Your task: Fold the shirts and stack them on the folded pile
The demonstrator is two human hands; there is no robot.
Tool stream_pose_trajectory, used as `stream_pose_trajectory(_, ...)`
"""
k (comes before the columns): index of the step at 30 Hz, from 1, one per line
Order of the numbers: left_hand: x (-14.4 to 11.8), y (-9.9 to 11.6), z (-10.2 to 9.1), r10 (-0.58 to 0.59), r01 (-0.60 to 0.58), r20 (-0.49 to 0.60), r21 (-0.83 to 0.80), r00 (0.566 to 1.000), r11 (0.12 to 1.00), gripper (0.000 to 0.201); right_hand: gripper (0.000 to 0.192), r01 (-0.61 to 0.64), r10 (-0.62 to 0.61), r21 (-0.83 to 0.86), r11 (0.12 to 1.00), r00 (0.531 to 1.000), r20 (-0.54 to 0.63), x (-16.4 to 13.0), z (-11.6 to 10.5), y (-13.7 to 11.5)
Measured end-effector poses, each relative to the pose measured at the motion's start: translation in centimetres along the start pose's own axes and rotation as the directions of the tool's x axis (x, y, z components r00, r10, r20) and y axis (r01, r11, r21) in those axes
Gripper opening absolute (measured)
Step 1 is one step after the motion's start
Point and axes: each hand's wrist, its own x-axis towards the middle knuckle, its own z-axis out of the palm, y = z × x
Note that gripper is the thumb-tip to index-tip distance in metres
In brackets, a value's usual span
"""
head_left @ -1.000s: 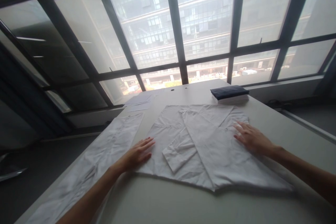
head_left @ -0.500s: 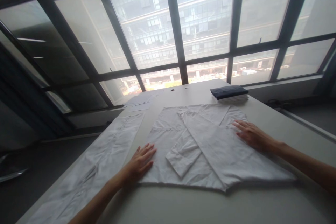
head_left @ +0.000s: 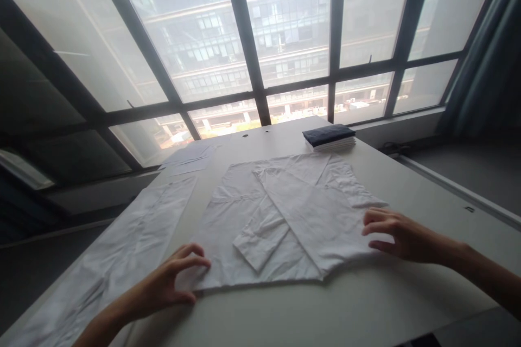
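Observation:
A white long-sleeved shirt (head_left: 301,217) lies spread on the white table (head_left: 293,309), one sleeve folded across its middle. My left hand (head_left: 171,279) is at its near left corner, fingers bent and thumb spread apart, with fingertips on or just over the cloth. At the right edge of the shirt my right hand (head_left: 401,236) curls its fingers and thumb about the fabric, and some white cloth shows between them. The far right part of the shirt is partly hidden by this hand.
Another white garment (head_left: 122,249) lies along the table's left side. Behind it are white sheets (head_left: 189,157). At the far right stands a stack of folded white cloths with a dark blue folded cloth (head_left: 329,134) on top. Large windows (head_left: 293,21) rise beyond the table.
Both hands have gone from lying flat to bent fingers. My left hand has moved to the near left corner, my right hand nearer along the right edge. The shirt's right end has drawn up.

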Motion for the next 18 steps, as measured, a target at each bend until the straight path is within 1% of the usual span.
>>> stream_pose_trajectory(1,-0.1,0.0,0.1,0.001,0.0,-0.008,0.011,1.0,1.0,0.057,0.024,-0.004,0.002,0.024,1.0,0.999,0.054,-0.4,-0.1,-0.1)
stream_pose_trajectory(3,-0.1,0.2,0.0,0.008,-0.007,-0.032,0.035,0.999,0.999,0.052,0.023,-0.04,0.036,0.044,0.998,0.995,0.098,-1.1,-0.3,-0.4)
stream_pose_trajectory(4,-0.1,0.4,-0.2,0.011,-0.009,-0.041,0.049,0.999,0.999,0.047,0.022,-0.054,0.049,0.045,0.998,0.993,0.108,-1.4,-0.4,-0.5)
stream_pose_trajectory(7,0.3,1.5,-0.8,0.031,-0.026,-0.049,0.103,0.998,0.994,0.022,0.021,-0.059,0.054,0.041,0.997,0.99,0.131,-2.1,-0.4,-0.9)
stream_pose_trajectory(9,0.6,2.4,-1.0,0.056,-0.05,-0.044,0.137,0.997,0.989,0.012,0.018,-0.046,0.04,0.04,0.998,0.991,0.131,-2.4,-0.3,-1.0)
stream_pose_trajectory(11,0.8,3.0,-1.1,0.084,-0.077,-0.046,0.15,0.995,0.986,0.014,0.016,-0.036,0.032,0.026,0.999,0.993,0.116,-2.6,0.0,-0.9)
stream_pose_trajectory(13,1.0,3.3,-1.3,0.096,-0.088,-0.044,0.144,0.994,0.986,0.017,0.019,-0.027,0.027,-0.002,1.0,0.996,0.088,-2.8,0.2,-0.7)
stream_pose_trajectory(15,1.1,3.3,-1.5,0.102,-0.095,-0.046,0.132,0.994,0.987,0.018,0.024,-0.011,0.013,-0.035,0.999,0.998,0.061,-2.8,0.4,-0.4)
stream_pose_trajectory(18,1.2,2.7,-2.2,0.123,-0.112,-0.077,0.129,0.989,0.985,0.018,0.03,0.027,-0.025,-0.097,0.995,0.999,0.023,-2.6,0.5,-0.1)
